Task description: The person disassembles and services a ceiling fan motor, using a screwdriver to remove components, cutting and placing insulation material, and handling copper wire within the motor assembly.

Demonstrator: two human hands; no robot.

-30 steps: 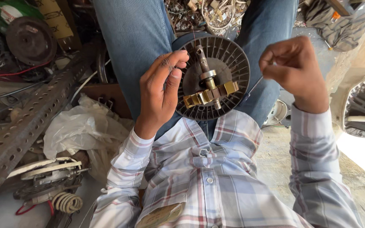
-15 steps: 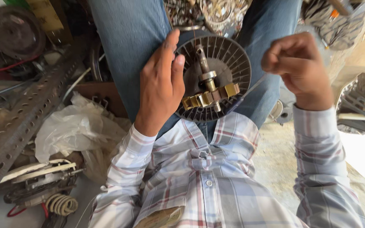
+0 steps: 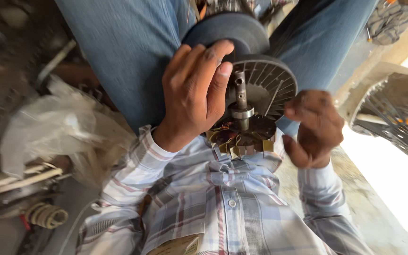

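The motor rotor (image 3: pixel 256 101) looks like dull grey metal, its slotted face matt and dusty; the shaft (image 3: pixel 240 97) is bare steel with a faint sheen, and the windings (image 3: pixel 234 139) show coppery wire with yellowish paper wedges. Jeans (image 3: pixel 128 52) are blue denim; the checked shirt (image 3: pixel 223 203) is soft woven cloth

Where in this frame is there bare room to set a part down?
Bare floor shows right of the right hand, beside the fan guard. The left is crowded: plastic sheet, coiled spring, rods. The lap is filled by the rotor under the left hand.
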